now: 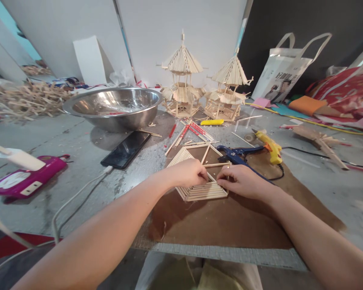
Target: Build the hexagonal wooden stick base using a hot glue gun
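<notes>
A flat six-sided frame of thin wooden sticks (207, 194) lies on a brown sheet (193, 225), its near and left parts filled with parallel sticks. Both hands are at its near half. My left hand (189, 173) is closed, its fingertips at the left end of a thin wooden stick (211, 183) on the inner edge of the filled part. At the stick's right end, my right hand (240, 180) pinches with thumb and forefinger. The fingertips partly hide the stick. Blue-handled cutters (240, 155) lie just beyond my right hand.
Two stick pagodas (181, 76) (230, 84) stand at the back. A steel bowl (115, 106), a phone (127, 149) and a magenta power strip (27, 177) are on the left. On the right lies a yellow glue gun (269, 147) with its cord. Red-and-white sticks (193, 131) lie ahead.
</notes>
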